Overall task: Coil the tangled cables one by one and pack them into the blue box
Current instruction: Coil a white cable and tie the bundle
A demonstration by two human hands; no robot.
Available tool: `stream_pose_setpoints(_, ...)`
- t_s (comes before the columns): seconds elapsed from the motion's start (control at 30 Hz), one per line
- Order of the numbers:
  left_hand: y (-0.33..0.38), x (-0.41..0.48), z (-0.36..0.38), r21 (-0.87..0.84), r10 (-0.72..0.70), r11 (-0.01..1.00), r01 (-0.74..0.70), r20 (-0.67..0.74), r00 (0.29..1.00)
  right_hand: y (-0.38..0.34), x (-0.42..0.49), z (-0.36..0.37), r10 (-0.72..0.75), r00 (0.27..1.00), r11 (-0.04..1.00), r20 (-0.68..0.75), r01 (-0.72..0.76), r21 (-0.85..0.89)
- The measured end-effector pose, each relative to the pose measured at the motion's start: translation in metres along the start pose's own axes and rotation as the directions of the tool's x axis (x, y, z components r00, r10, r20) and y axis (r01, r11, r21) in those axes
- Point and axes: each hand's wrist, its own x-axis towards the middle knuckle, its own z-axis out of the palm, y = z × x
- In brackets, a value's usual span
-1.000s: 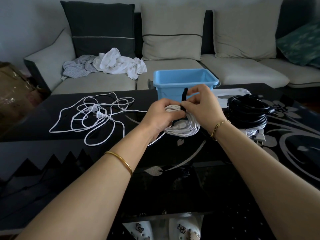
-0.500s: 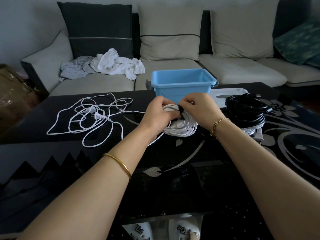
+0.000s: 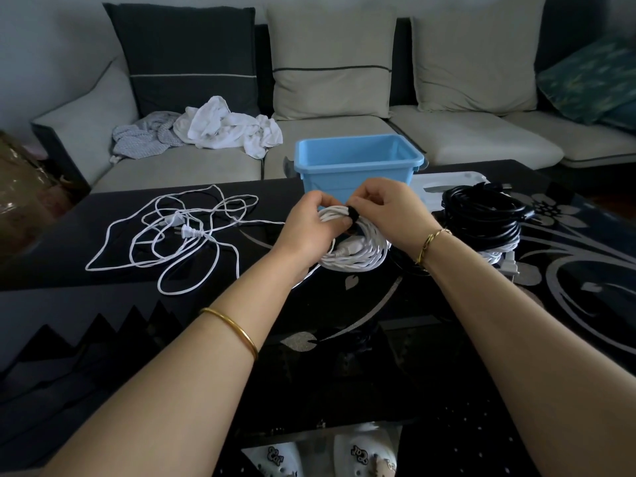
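A coiled white cable (image 3: 358,258) rests on the black table in front of the blue box (image 3: 358,163). My left hand (image 3: 311,228) grips the coil's left side. My right hand (image 3: 392,210) pinches a black strap (image 3: 352,213) wrapped around the top of the coil. A tangled white cable (image 3: 179,235) with a plug lies spread out to the left. A coiled black cable (image 3: 481,215) sits to the right, stacked on another white coil. The blue box looks empty.
The black glass table (image 3: 378,339) has a silver flower pattern. A white lid or tray (image 3: 444,182) lies behind the black coil. Beyond the table stands a sofa (image 3: 344,132) with cushions and crumpled clothes (image 3: 220,129).
The black strap stood up loose above the coil a second ago; now it is folded down tight around the coil. Both hands have stayed on the coil.
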Motion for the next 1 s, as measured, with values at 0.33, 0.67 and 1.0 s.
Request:
stream_pose_setpoints(0.33, 0.005, 0.000, -0.007, -0.172, -0.126, 0.976, 0.130, 0.034, 0.991, -0.006, -0.011, -0.006, -0.044, 0.989, 0.999, 0.142, 0.040, 0.032)
stream_pose_setpoints(0.67, 0.014, 0.002, -0.007, -0.223, -0.201, 0.953, 0.204, 0.037, 0.979, 0.002, -0.009, 0.001, -0.204, 0.974, 0.944, 0.103, 0.224, -0.244)
stream_pose_setpoints(1.0, 0.015, -0.003, -0.001, -0.249, -0.189, 0.947, 0.201, 0.071, 0.979, 0.004, -0.009, 0.007, -0.226, 0.974, 0.934, 0.027, 0.225, -0.278)
